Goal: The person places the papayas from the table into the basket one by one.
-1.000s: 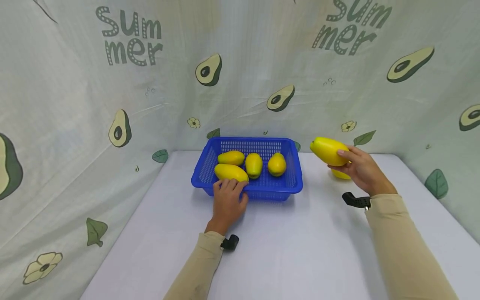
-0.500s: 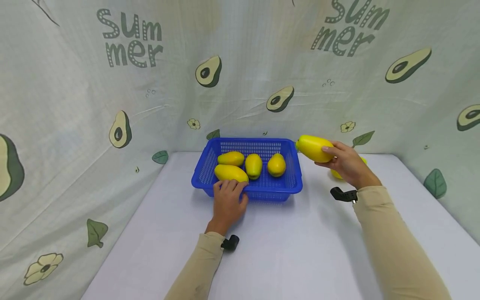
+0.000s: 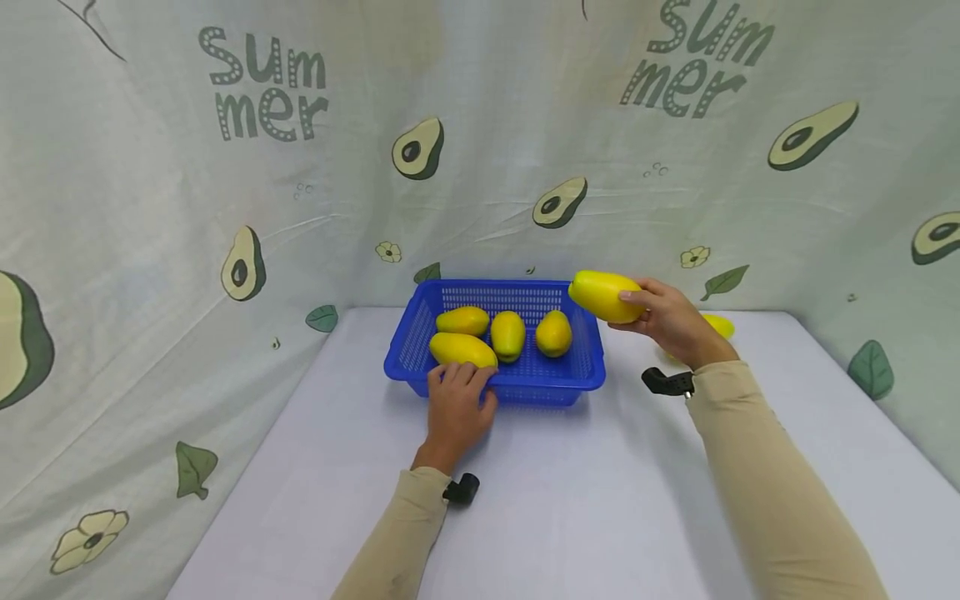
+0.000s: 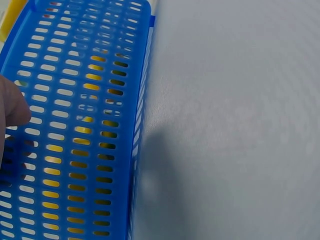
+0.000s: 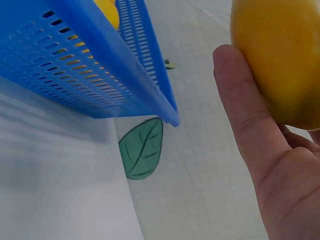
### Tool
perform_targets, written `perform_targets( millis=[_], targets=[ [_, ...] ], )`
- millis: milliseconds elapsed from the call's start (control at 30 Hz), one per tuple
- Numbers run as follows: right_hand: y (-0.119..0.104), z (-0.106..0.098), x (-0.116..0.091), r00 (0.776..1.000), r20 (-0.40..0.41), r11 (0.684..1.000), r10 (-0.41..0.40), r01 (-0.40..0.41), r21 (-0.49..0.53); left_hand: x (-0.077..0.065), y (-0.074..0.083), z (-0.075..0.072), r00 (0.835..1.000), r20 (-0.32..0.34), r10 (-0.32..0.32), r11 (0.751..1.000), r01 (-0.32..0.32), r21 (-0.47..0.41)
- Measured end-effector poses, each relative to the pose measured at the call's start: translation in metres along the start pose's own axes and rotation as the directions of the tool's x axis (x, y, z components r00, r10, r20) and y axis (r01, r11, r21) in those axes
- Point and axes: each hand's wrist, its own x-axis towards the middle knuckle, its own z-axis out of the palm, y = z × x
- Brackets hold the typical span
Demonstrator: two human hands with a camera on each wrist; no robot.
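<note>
A blue plastic basket (image 3: 408, 346) stands on the table with several yellow papayas (image 3: 508, 336) lying in it. My left hand (image 3: 456, 412) grips its front rim, fingers over the edge and thumb against the outer wall, just in front of the nearest papaya (image 3: 461, 349). In the left wrist view the thumb (image 4: 15, 105) shows against the slotted wall. My right hand (image 3: 671, 321) holds another papaya (image 3: 600, 295) up at the basket's right rim, its tapered end pointing left over the rim. The right wrist view shows the thumb (image 5: 245, 95) along that papaya's side.
One more yellow fruit (image 3: 720, 325) lies on the table to the right, mostly hidden behind my right hand and wrist. The white table (image 3: 570, 500) meets a printed cloth backdrop (image 3: 480, 108) behind the basket. A black wrist camera (image 3: 666, 382) sits on each wrist.
My right hand has moved left with the papaya, from beside the basket to its right rim. The fruit behind that hand is covered differently now. My left hand stays on the front rim.
</note>
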Motion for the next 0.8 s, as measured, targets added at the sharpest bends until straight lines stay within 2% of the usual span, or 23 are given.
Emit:
perform_targets(
  millis=[400, 800],
  targets=[
    [-0.002, 0.004, 0.008, 1.000, 0.006, 0.999, 0.017, -0.017, -0.052, 0.000, -0.001, 0.001, 1.000, 0.007, -0.010, 1.000, 0.009, 0.004],
    [-0.007, 0.014, 0.016, 0.997, 0.075, 0.997, 0.012, -0.006, -0.081, 0.000, 0.000, 0.000, 1.000, 0.005, -0.010, 1.000, 0.010, -0.003]
  ],
)
